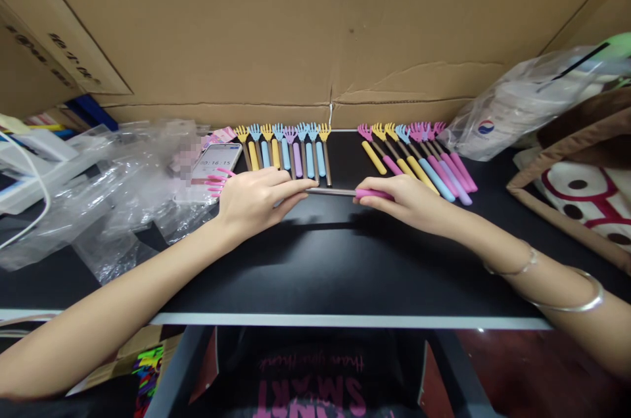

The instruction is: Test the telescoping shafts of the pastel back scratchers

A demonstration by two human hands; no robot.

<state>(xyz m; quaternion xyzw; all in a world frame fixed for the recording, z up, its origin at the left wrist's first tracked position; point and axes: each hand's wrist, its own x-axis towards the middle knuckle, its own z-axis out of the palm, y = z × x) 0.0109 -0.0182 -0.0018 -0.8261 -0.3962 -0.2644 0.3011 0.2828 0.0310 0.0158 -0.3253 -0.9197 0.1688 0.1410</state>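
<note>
A pink back scratcher (334, 192) lies level between my two hands above the black table. My left hand (263, 198) is closed around its claw end, and the pink prongs stick out to the left. On the right, my right hand (404, 201) grips the pink handle (372, 194), which sits on the metal rod. Behind my left hand stands a row of yellow, blue and purple scratcher heads on rods (302, 133), with loose coloured handles (297, 160) among them. Behind my right hand lie several back scratchers with handles (436, 178), and a yellow handle (373, 157) beside them.
A phone (217, 160) showing a timer and crumpled clear plastic bags (123, 208) lie at the left. To the right are a bagged drink cup (507, 119) and a brown-trimmed bag (586, 201). A cardboard wall (296, 30) closes off the back.
</note>
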